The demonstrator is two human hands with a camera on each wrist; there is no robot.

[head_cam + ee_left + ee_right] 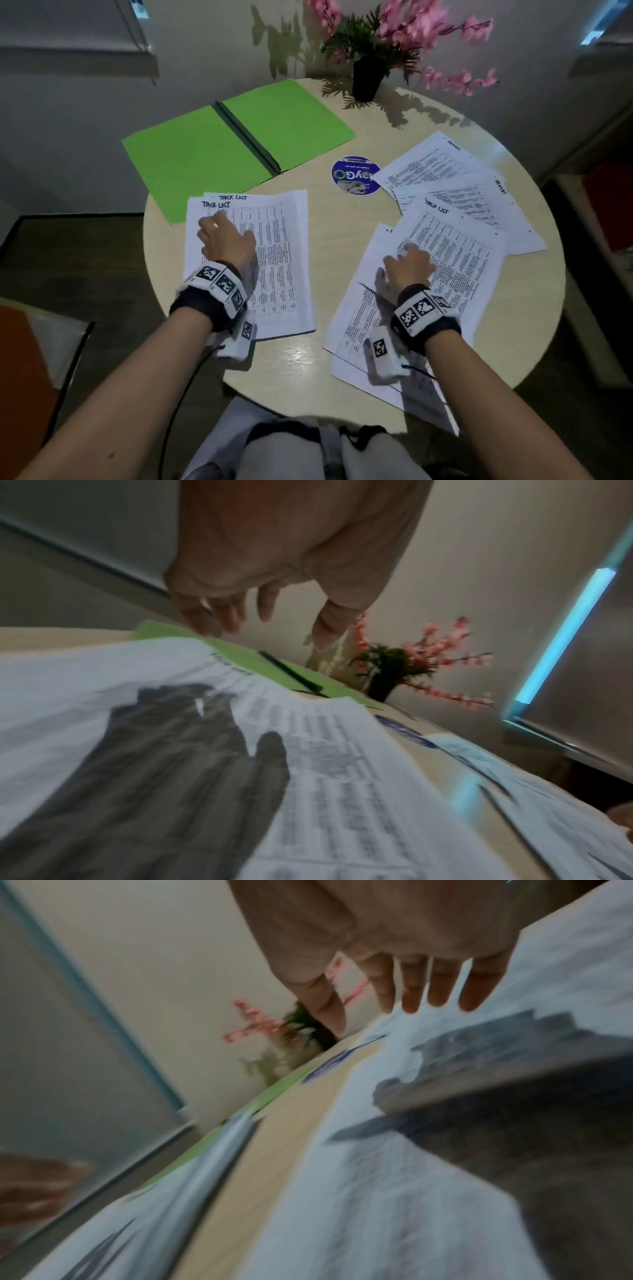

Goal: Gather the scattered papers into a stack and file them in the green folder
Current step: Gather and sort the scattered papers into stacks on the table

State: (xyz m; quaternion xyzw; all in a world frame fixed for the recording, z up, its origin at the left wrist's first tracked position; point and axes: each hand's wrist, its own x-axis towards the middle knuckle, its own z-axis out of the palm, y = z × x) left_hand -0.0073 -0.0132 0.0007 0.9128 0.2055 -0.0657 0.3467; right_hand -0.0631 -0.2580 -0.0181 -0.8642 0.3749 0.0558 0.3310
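Nearest us, our two hands hover low over separate heaps of paper on the round table. Our left hand hangs over the left pile, fingers loosely spread and gripping nothing; the wrist view shows a gap and a shadow beneath it, so we judge it is not pressing down. That pile looks partly gathered, a few sheets roughly squared, their top edges overlapping the folder's near corner. Our right hand is likewise spread with straight fingers above the right sheets, holding nothing; whether the fingertips touch the paper we cannot tell.

Those right sheets lie fanned and skewed, one hanging past the near rim, with more pages spread farther back beside a round blue sticker. Beyond, the green folder lies open and holds nothing, a flower pot behind it.

So we judge gathering barely begun: merging, squaring and filing all remain.
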